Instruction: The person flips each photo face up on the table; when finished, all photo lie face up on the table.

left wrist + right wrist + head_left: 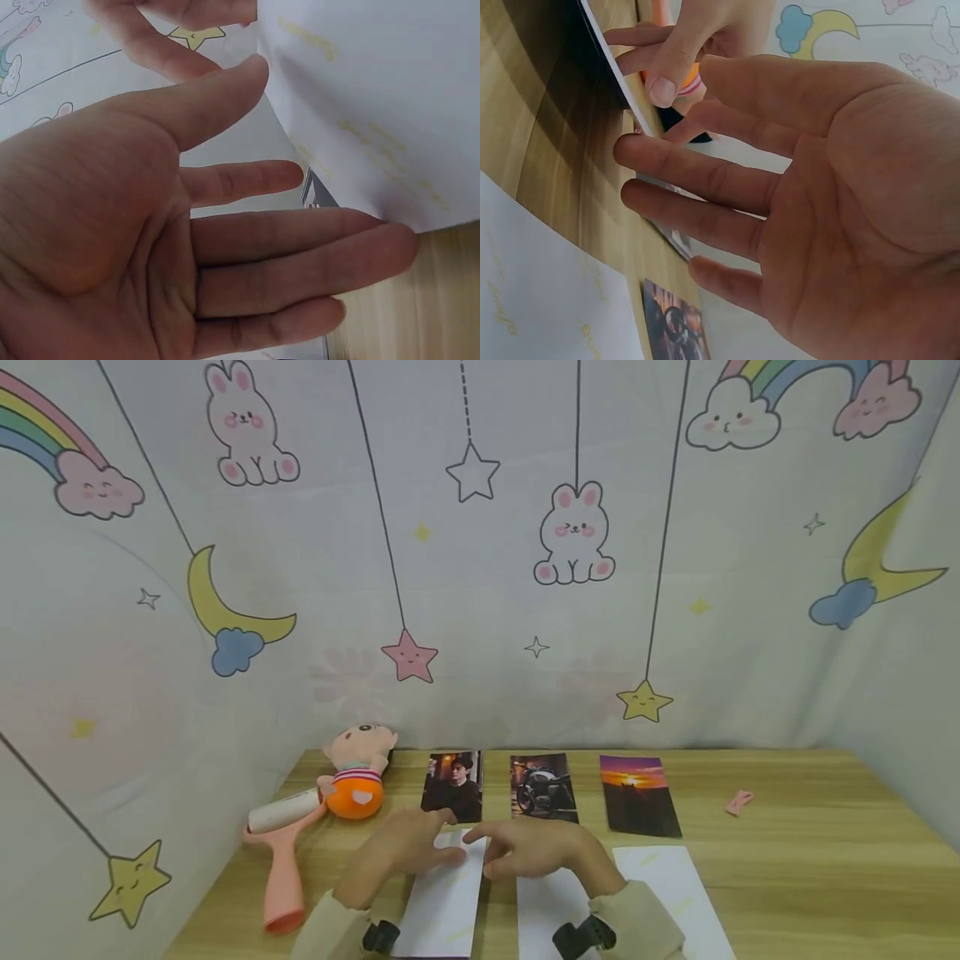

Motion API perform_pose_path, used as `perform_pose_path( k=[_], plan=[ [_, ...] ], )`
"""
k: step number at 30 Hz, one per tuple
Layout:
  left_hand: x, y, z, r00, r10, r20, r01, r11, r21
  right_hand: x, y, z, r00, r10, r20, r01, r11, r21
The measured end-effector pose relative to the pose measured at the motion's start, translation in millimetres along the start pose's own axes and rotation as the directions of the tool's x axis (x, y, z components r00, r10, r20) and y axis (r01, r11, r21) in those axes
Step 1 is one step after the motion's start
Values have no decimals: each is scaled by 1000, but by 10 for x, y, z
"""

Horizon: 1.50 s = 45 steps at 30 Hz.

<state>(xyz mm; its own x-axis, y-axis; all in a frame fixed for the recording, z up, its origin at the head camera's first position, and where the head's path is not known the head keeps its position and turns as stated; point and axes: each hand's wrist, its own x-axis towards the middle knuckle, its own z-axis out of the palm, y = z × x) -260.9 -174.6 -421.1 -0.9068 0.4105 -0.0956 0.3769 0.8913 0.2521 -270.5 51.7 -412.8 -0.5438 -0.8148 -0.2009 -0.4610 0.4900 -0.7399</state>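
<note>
A white sheet with faint yellow lettering (442, 910) lies before me in the head view, a dark line showing under its near edge. My left hand (420, 843) is over its far left part. In the left wrist view, that hand's thumb (244, 86) and fingertips come right to the sheet's edge, the fingers nearly straight. My right hand (536, 846) is at the sheet's far right corner, its index finger reaching toward the left hand. Its other fingers (705, 172) are loosely extended and the palm holds nothing.
Two more white sheets, a middle one (551, 910) and a right one (671, 893), lie alongside. Behind are a portrait photo (454, 789), a motorcycle photo (543, 787) and a sunset photo (640, 797). A lint roller (283, 868), plush toy (358, 777) and pink clip (738, 802) flank them.
</note>
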Motion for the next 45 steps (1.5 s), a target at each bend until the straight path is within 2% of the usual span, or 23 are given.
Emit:
perform_pose_path(
  k=[6,13,18,22,29,35,45],
  plan=[
    [-32,-8,-30,1000,18,19,-17,999,-46,-20,3,-22,998,-33,-58,32,999,-13],
    [-46,7,-82,994,78,74,-69,990,-122,-108,-16,-91,988,-35,-153,32,999,-23],
    [-52,-2,-103,985,145,93,-123,970,-208,-160,-21,-145,977,-68,-203,64,998,-26],
    [-52,-12,-131,979,164,123,-120,944,-307,-175,-33,-164,969,-82,-232,77,997,-30],
    [-101,-35,-210,974,177,145,-106,912,-396,-151,-66,-139,969,-94,-229,104,994,29],
    [-115,-52,-271,970,214,113,-146,890,-431,-131,-109,-121,968,-99,-231,113,992,49],
    [-151,-132,-370,962,251,109,-186,892,-413,-86,-129,-86,967,-117,-227,143,985,98]
  ],
)
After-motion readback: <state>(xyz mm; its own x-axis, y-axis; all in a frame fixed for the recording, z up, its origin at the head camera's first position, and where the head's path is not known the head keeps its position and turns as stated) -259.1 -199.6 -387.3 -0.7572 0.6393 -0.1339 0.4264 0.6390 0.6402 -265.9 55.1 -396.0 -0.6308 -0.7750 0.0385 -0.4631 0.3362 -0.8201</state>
